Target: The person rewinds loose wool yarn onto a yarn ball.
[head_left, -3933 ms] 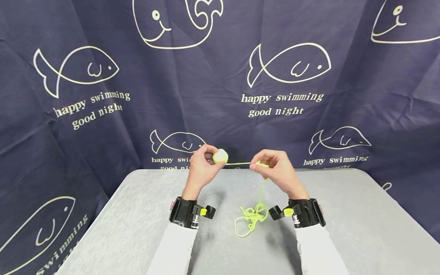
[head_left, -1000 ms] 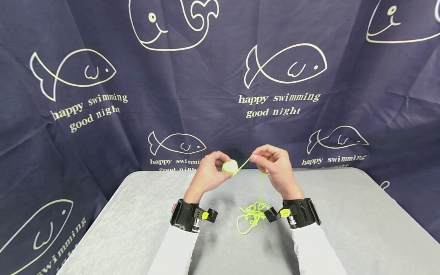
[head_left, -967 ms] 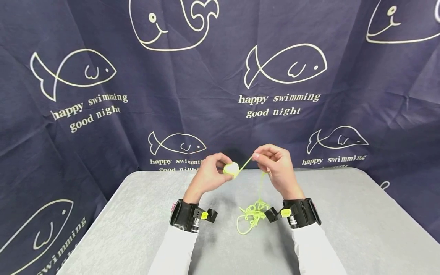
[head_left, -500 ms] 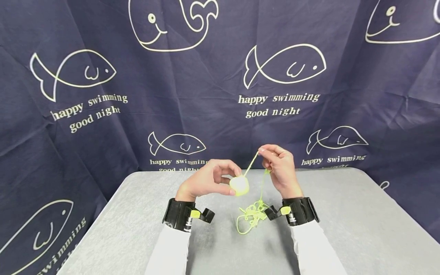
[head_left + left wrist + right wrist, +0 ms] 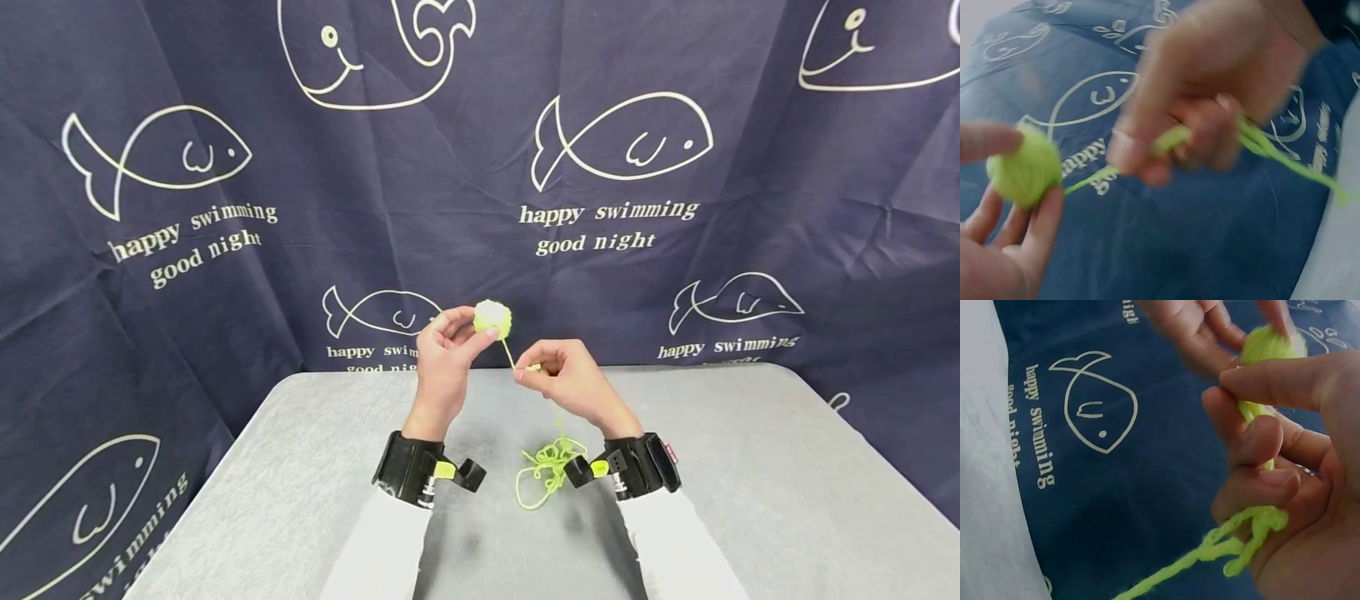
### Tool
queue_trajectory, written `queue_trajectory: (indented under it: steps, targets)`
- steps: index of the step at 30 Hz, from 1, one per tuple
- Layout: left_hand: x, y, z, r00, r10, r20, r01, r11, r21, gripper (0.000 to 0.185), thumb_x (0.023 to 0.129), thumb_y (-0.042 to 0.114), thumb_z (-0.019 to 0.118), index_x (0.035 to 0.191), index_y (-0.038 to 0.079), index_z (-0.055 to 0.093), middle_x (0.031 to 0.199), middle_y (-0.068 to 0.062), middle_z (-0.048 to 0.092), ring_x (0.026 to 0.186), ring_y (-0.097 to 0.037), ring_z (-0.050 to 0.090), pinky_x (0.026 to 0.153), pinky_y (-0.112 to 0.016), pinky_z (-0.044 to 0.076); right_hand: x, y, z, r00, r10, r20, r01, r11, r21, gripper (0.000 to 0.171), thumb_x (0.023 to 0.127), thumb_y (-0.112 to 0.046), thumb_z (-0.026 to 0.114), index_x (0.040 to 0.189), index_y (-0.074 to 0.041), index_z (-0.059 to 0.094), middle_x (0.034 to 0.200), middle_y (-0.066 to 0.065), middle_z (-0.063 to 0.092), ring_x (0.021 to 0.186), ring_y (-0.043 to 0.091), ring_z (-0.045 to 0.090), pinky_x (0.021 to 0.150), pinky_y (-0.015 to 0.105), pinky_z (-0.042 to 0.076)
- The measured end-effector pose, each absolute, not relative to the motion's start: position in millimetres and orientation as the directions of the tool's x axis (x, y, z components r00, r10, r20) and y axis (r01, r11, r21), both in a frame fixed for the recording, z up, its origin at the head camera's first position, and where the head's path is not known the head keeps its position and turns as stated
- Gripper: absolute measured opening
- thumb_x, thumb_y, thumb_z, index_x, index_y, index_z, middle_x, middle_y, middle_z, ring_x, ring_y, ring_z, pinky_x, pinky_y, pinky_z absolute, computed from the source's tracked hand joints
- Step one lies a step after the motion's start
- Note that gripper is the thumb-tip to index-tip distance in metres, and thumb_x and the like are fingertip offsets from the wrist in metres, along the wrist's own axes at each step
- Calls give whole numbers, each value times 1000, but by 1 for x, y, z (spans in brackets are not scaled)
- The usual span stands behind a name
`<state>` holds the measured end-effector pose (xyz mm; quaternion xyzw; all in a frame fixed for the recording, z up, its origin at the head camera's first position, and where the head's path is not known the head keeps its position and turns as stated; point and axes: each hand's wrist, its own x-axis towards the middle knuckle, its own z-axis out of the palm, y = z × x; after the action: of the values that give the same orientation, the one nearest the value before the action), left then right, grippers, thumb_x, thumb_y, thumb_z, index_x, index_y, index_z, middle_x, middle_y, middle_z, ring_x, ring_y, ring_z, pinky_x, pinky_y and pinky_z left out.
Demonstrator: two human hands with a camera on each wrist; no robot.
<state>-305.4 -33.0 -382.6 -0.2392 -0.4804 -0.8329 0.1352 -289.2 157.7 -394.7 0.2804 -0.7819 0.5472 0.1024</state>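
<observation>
A grey bench point(image 5: 750, 467) with rounded far corners stands against a creased navy cloth backdrop point(image 5: 450, 150), printed with white fish, whales and "happy swimming good night".

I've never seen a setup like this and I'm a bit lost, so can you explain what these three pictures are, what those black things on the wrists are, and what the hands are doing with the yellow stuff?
No machine here: a person works with two bare hands. The wide picture comes from a camera worn on the head; the two close-ups come from the black cameras strapped to each wrist, each looking at its own hand's work. The left hand holds a small round ball of yellow-green yarn at its fingertips, raised above the table. The right hand pinches the yellow-green yarn strand that runs from the ball. From that hand the yarn hangs down to a loose tangle of the same yarn lying on the grey table. Behind hangs a dark blue cloth printed with fish.
</observation>
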Motion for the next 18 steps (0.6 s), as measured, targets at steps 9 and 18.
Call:
queue_trajectory:
  steps: [9, 18]
  targets:
    - [-313, -35, -395, -752, -33, 659, 654, 84, 751, 35, 75, -8, 80, 106, -6, 63, 108, -18, 65, 96, -30, 69, 83, -35, 61, -283, 163, -386, -774, -215, 596, -625, 103, -774, 9, 87, -4, 77, 92, 1, 72, 61, 1, 56, 47, 10, 41, 41, 23, 31]
    - [-312, -49, -395, -769, 450, 454, 614, 323, 720, 33, 70, -8, 81, 97, 6, 67, 97, -6, 68, 86, -19, 68, 78, -40, 62, -286, 171, -381, -774, 94, 626, -609, -379, -697, 18, 88, 14, 65, 88, -2, 72, 76, 5, 71, 49, 9, 42, 45, 19, 29]
